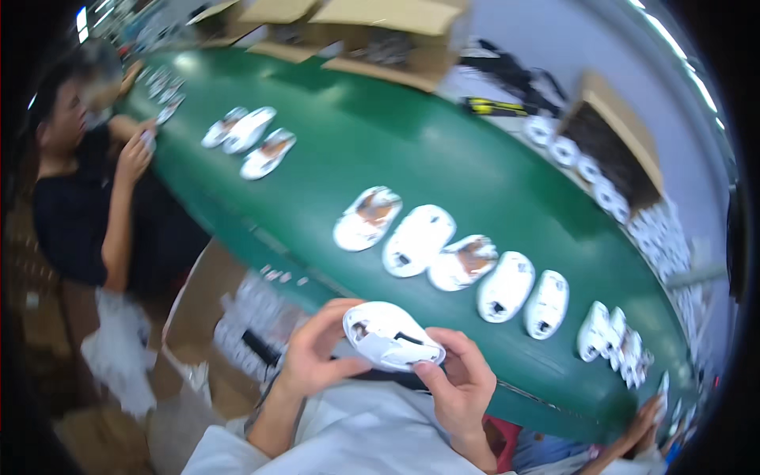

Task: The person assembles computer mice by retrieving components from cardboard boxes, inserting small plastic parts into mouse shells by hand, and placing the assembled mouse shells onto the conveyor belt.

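Observation:
In front of my body, my left hand point(317, 352) and my right hand point(463, 384) hold one white oval plastic casing point(384, 328) between them. It looks like a computer mouse shell, with a dark slot and a small brownish spot. Fingers and thumb of the left hand grip its left end; the right hand pinches the other end, thumb on the near edge. Just beyond lies a row of similar white casings on the green table. One point(419, 240) has a closed white top, while another point(463, 263) shows brown inner parts.
The green table point(317, 190) curves across the view. Casings point(269, 153) lie farther left and a cluster point(609, 332) lies right. Cardboard boxes point(388, 16) line the far side; an open box point(229, 293) stands below left. Co-workers point(71, 190) sit left and at the right edge.

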Motion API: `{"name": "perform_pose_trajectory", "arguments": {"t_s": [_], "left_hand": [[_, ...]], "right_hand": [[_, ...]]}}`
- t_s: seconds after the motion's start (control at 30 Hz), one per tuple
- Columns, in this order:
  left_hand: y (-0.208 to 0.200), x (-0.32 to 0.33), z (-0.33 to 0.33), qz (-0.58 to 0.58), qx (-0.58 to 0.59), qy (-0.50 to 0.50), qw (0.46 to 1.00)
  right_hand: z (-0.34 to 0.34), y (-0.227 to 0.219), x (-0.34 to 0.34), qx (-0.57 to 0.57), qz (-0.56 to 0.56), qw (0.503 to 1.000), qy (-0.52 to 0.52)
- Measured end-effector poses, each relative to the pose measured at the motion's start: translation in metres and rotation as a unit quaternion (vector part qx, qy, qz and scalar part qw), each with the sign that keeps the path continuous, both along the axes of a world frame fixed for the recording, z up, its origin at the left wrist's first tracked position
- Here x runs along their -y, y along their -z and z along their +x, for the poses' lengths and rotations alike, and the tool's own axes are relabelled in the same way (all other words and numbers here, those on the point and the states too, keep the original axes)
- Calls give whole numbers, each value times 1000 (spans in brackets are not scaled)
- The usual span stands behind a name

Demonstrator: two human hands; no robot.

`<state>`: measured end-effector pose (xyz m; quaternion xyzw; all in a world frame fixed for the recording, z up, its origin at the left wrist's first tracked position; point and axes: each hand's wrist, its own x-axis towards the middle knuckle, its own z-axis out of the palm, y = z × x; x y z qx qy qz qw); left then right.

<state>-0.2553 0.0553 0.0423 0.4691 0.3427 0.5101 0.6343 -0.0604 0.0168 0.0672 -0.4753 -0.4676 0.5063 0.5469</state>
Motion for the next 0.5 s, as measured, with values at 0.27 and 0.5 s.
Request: {"name": "perform_pose_trajectory", "arguments": {"t_s": [0.27, 0.5], "left_hand": [[-90, -10, 105, 327, -373, 176, 850], [-71, -18, 89, 116, -179, 425, 880]], "right_hand": [[115, -96, 7, 211, 11, 964, -162], [106, -127, -37, 315, 161, 850, -390]]}}
